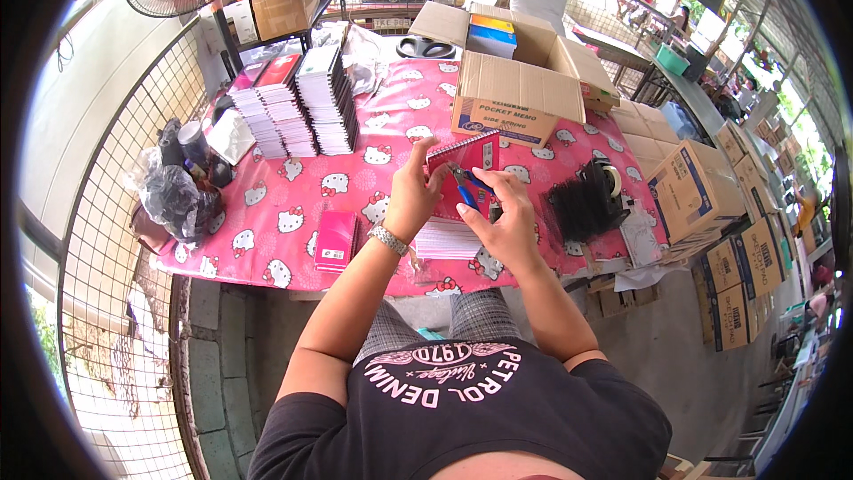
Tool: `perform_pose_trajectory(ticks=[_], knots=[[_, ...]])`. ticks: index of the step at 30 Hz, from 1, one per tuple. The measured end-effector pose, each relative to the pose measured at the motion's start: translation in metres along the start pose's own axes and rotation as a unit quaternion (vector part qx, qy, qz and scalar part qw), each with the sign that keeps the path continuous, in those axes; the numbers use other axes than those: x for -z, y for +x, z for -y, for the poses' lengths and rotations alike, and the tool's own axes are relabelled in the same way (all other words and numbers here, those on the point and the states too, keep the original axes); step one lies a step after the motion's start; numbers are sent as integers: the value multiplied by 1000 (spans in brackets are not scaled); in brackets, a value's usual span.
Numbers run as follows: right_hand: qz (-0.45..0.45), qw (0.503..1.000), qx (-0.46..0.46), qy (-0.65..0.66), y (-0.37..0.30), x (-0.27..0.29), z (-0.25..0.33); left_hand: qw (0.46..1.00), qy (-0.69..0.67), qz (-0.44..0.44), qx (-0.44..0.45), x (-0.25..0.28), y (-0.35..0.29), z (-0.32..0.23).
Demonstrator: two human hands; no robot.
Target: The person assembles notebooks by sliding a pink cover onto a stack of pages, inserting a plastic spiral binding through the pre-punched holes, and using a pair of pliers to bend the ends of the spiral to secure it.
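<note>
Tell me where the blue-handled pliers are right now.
In the head view, centre: the blue-handled pliers are in the right hand, against the red notebook held by the left hand.

One fisheye view looks steeply down from the person's head, close above the hands, which sit near the picture's middle. It faces forward over the bench point(293, 213) beyond the hands; the person's own chest fills the lower edge beneath them, and straight edges bend toward the dark round rim.
</note>
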State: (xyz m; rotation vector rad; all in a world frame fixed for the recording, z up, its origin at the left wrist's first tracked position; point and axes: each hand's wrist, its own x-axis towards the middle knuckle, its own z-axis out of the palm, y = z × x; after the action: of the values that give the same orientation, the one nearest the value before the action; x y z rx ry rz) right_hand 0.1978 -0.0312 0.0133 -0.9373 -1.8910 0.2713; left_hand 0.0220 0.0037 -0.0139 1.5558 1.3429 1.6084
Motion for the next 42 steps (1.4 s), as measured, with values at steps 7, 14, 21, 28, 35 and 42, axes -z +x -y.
perform_pose_trajectory(ticks=[7,14,21,28,35,42], knots=[[-6,995,41,-90,5,-5,6,998,-48,21,23,2,-1,9],[1,983,70,-168,2,-6,16,996,-78,28,15,6,-9,6],[190,820,-314,439,1,5,13,965,167,-22,-200,32,-17,-14],[-40,988,-149,-8,-35,28,-38,952,-71,-277,106,121,-54,83],[93,963,-104,-230,-172,-46,-163,870,375,-257,190,163,-123,176],[7,918,-197,-344,-119,2,-269,805,537,-144,206,168,-105,154]])
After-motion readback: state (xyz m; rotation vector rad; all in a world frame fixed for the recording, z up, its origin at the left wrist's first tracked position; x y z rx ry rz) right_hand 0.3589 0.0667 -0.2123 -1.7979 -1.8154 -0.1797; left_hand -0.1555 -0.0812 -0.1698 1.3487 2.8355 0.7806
